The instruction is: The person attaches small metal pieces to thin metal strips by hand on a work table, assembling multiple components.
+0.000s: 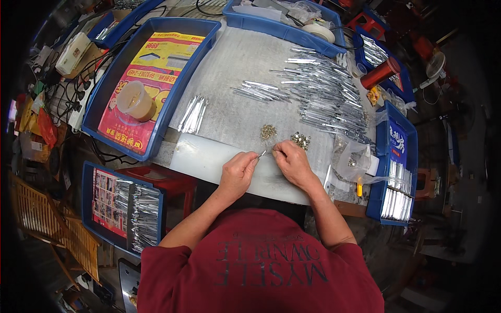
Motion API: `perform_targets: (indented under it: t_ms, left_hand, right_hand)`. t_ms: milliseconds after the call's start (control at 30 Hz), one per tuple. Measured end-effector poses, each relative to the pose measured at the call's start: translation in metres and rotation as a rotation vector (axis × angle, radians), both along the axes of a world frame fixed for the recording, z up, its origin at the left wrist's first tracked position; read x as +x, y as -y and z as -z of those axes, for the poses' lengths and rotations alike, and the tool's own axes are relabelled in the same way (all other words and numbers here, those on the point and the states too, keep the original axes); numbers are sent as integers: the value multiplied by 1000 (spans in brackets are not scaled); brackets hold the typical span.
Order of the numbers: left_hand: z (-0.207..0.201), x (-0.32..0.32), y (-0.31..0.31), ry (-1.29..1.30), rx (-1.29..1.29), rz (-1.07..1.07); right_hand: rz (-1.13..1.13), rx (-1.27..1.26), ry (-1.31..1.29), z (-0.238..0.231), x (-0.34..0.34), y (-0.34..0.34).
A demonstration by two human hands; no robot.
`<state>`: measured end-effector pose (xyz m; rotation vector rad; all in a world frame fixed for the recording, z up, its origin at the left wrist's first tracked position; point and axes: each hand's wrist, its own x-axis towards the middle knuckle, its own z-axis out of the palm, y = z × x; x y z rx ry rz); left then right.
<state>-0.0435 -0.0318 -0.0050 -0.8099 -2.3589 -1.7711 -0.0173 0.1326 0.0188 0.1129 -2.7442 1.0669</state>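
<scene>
- Left hand (238,171) pinches a slender silver metal piece (262,154), which points toward the right hand (292,162).
- The right hand's fingertips are together just beside it; cannot tell whether they grip anything.
- A small gold-coloured heap (268,131) lies just beyond.

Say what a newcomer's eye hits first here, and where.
Likely the big heap of thin silvery strips on the right of the pale worktop. Next, the bright red-and-yellow printed lining in the large blue tray at left. Then, at the near edge, the left hand pinching a small metal piece beside the right hand.
</scene>
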Motion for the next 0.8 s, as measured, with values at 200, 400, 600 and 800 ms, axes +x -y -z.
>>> perform_targets:
  t_ms: [200,400,600,800]
  left_hand:
    - [-1,2,-2,-65,-45,5]
    - [-2,5,-5,-51,-26,4]
    - [-7,12,-5,417,131,90]
    - [-7,15,-7,596,205,163]
  right_hand:
    - [81,-310,129,-11,16,13]
    - [114,-432,171,-6,23,16]
    - [144,-625,217,0,25,17]
    - [143,-678,209,1,25,18]
